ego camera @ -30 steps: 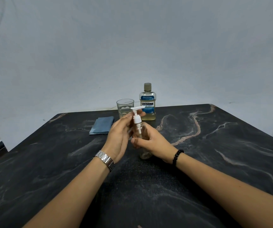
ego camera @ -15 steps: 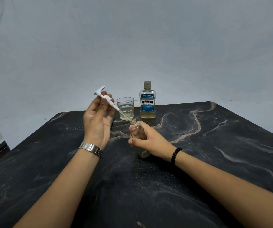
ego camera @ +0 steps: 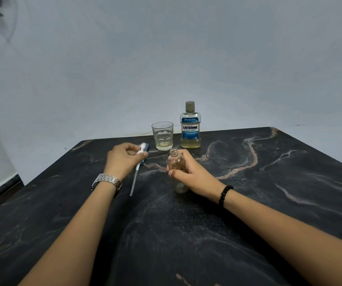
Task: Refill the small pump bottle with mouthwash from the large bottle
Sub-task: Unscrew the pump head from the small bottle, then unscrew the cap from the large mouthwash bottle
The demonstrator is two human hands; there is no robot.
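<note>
The small clear bottle (ego camera: 176, 162) stands on the dark marble table (ego camera: 248, 213) with its neck uncovered, and my right hand (ego camera: 190, 174) grips its body. My left hand (ego camera: 124, 157) holds the white pump head (ego camera: 141, 150) low over the table to the left, its dip tube (ego camera: 134, 180) slanting down toward me. The large mouthwash bottle (ego camera: 190, 125), capped and with yellowish liquid low in it, stands at the table's far edge, apart from both hands.
A clear drinking glass (ego camera: 162, 135) with a little liquid stands left of the large bottle. A blue cloth (ego camera: 146, 145) lies behind my left hand, mostly hidden. A pale wall rises behind the table's far edge.
The pump was unscrewed, lifted out of the small bottle up and left, then lowered toward the table on the left. My right hand kept hold of the bottle.
</note>
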